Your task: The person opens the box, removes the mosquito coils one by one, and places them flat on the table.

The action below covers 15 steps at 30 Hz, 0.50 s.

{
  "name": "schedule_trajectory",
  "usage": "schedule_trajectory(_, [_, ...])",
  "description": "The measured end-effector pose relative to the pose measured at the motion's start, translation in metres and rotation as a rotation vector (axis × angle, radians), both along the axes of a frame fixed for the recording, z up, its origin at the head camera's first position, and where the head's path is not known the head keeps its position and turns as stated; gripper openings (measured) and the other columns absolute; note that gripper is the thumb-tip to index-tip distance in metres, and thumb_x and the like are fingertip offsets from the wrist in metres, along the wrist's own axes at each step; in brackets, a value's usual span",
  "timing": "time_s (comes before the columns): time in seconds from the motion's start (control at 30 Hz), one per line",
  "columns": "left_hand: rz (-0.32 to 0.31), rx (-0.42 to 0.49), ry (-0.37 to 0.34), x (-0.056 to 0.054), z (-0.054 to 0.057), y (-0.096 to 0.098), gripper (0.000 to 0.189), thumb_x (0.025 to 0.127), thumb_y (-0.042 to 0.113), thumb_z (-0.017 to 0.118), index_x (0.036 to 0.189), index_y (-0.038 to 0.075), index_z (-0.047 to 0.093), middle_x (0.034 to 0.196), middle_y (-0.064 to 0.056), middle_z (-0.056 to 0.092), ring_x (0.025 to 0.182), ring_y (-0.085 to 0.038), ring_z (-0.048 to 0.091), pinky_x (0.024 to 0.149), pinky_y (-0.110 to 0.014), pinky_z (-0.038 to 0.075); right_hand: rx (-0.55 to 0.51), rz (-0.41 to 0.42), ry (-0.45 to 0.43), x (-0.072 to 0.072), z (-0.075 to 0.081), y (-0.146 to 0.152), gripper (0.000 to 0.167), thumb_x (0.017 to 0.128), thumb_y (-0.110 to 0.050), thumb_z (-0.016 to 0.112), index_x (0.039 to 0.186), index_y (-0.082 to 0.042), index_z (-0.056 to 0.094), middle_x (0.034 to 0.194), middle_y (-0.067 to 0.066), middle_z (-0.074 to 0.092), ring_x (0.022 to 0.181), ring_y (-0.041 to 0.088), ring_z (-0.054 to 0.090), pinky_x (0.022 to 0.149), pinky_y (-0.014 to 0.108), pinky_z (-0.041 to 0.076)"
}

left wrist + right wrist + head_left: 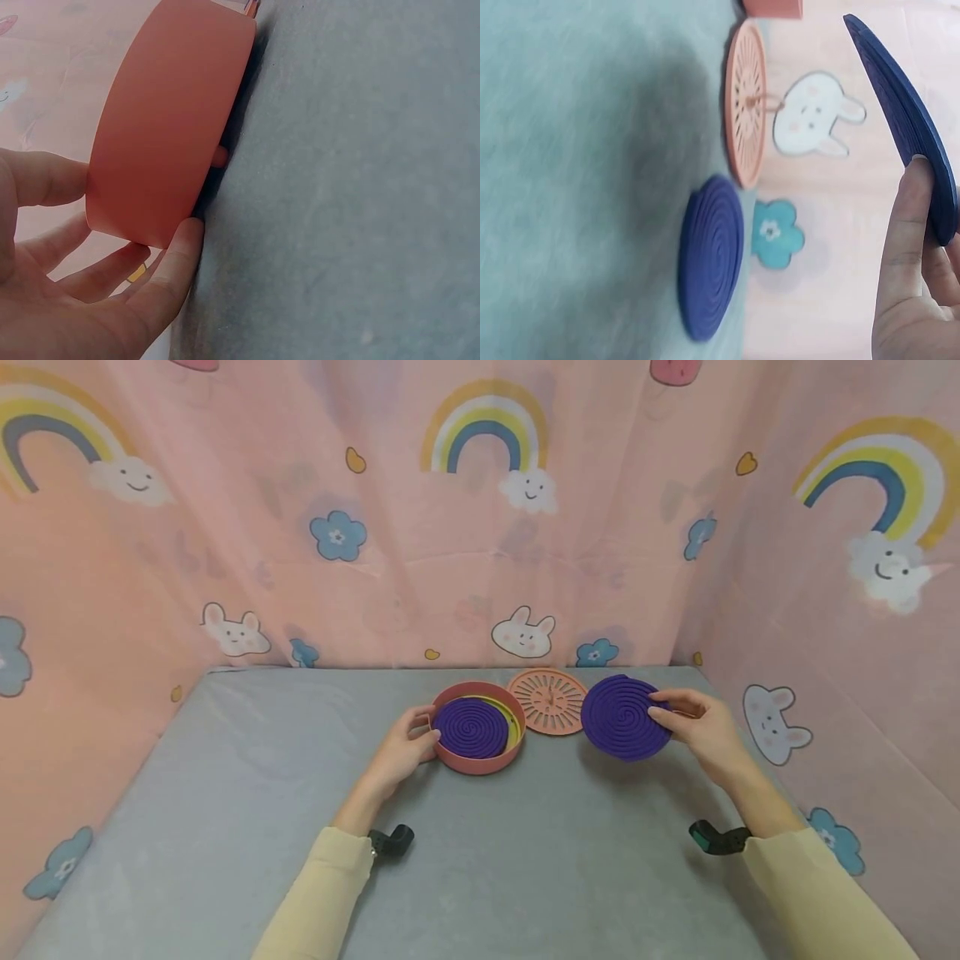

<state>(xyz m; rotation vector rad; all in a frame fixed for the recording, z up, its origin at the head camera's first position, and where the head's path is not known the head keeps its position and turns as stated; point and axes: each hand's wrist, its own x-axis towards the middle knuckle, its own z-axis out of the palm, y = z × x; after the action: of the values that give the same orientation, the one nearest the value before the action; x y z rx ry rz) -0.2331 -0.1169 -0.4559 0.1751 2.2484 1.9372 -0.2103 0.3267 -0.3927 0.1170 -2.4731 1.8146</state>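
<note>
My right hand pinches a purple mosquito coil near its right edge, thumb on one face and fingers on the other. The coil is raised above the table, facing the head camera. Behind it, a second purple coil lies on the table, mostly hidden in the head view. On the left, my left hand grips the side of a round coral-pink mosquito coil box. Inside the box lies another purple coil, with a yellow part showing along its right side. A small round foot shows under the box.
A slotted peach lid with a small upright piece at its centre lies right of the box, near the table's back edge. Grey cloth covers the table. Pink printed curtains stand behind and at both sides.
</note>
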Motion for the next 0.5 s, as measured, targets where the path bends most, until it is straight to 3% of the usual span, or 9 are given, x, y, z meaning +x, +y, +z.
schedule_trajectory(0.33, [0.007,-0.020,-0.006,0.002,0.001,0.000,0.049,0.104,0.013,0.057,0.151,0.011,0.044,0.155,-0.021,0.037,0.140,-0.037,0.046,0.099,-0.044,0.054,-0.204,-0.016,-0.017,0.011,-0.006,0.042,0.022,0.096,-0.007,0.070,0.118,-0.006,0.071,0.102,-0.008,0.071,0.085,0.006,0.070,0.073,0.020,0.059])
schedule_trajectory(0.5, [0.006,-0.026,-0.001,0.001,-0.001,0.000,0.049,0.104,0.014,0.058,0.150,0.011,0.044,0.155,-0.021,0.038,0.139,-0.038,0.046,0.098,-0.044,0.055,-0.269,-0.064,-0.036,0.016,-0.011,0.063,0.019,0.095,-0.004,0.071,0.113,-0.008,0.073,0.099,-0.007,0.072,0.083,0.007,0.071,0.071,0.021,0.060])
